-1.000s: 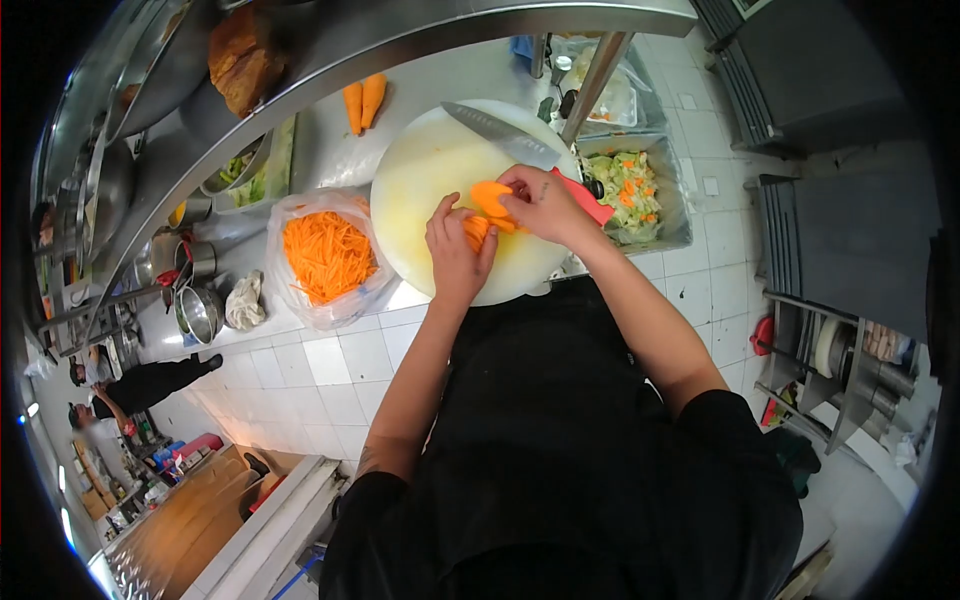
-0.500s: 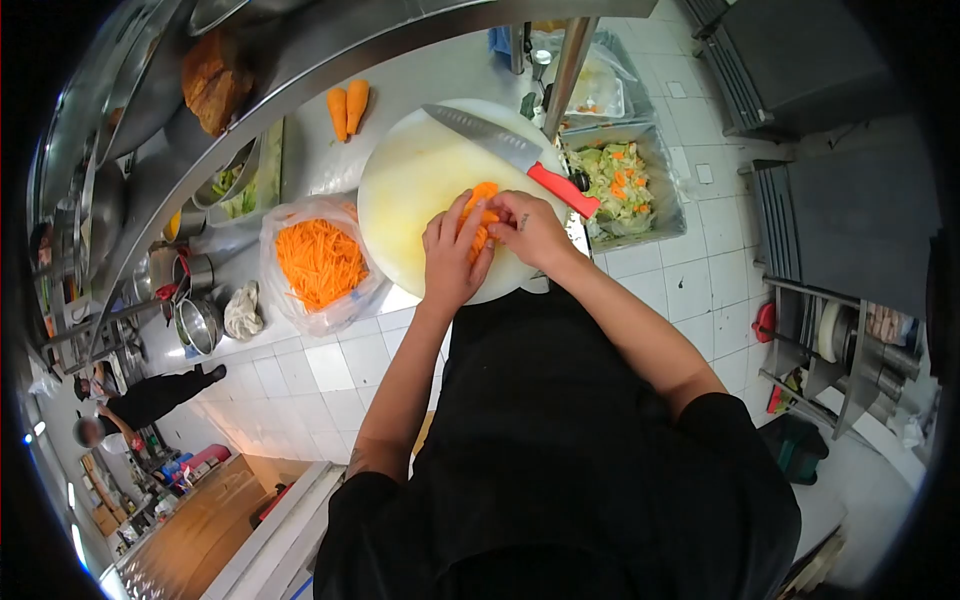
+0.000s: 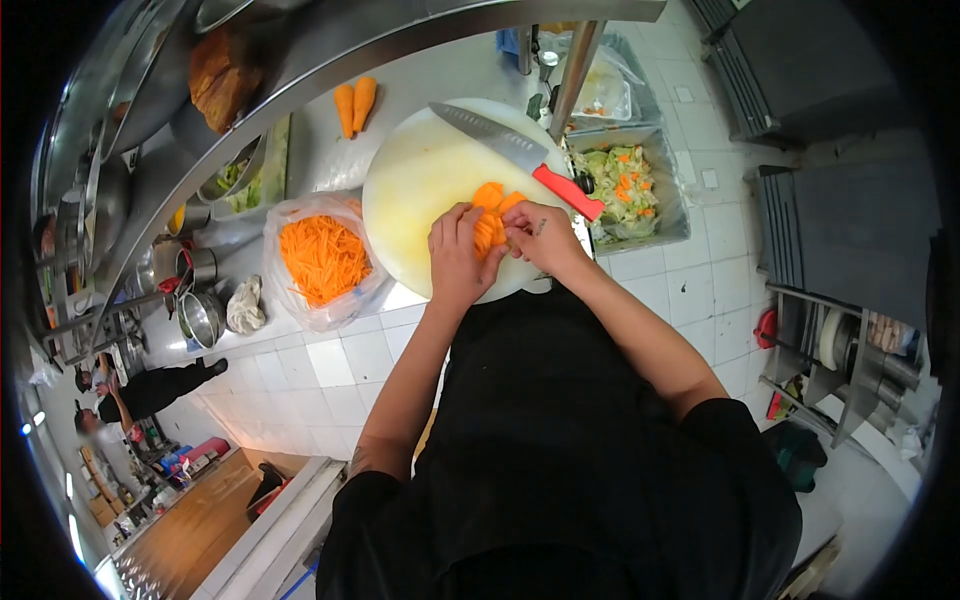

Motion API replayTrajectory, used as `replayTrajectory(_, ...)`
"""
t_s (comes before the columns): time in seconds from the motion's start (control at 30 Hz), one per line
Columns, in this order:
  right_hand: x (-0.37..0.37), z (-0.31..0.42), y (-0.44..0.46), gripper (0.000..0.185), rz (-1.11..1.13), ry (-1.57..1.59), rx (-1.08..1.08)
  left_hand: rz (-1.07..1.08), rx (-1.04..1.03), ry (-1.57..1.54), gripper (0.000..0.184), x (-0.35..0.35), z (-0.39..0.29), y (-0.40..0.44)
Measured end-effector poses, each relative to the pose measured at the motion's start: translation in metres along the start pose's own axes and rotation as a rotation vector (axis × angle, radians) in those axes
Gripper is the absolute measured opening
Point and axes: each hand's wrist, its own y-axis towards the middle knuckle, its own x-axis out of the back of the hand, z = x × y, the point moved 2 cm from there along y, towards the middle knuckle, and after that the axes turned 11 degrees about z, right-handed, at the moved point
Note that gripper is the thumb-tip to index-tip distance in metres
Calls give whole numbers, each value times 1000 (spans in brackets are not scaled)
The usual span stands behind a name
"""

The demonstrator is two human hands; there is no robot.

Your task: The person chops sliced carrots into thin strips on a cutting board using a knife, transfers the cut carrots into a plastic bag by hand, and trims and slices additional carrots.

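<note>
A cluster of orange carrot slices (image 3: 488,228) sits on the round white cutting board (image 3: 405,175), whose surface is stained yellow. My left hand (image 3: 461,256) curls round the near left side of the slices, with its fingertips against them. From the right, my right hand (image 3: 546,238) pinches at the edge of the same cluster; its fingertips are partly hidden. Across the far right part of the board lies a knife (image 3: 500,142) with a red handle, untouched by either hand.
Left of the board stands a plastic bag of shredded carrot (image 3: 322,260). Two whole carrots (image 3: 355,105) lie behind it on the steel counter. A bin of vegetable scraps (image 3: 618,190) is at the right. An overhead steel shelf (image 3: 400,50) crosses the back. Other people (image 3: 150,393) stand far left.
My hands have spread slightly apart, so more of the carrot slices shows between them, and the slices look more fanned out. The knife and bag rest as before.
</note>
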Motion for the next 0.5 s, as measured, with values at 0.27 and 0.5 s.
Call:
replayTrajectory(0.27,-8,-3,0,16,-39,-61,113,-24,0,21,59,-14,-1,-1)
replayTrajectory(0.5,29,3,-10,21,-309,-449,238,-45,-5,7,55,-11,-1,2)
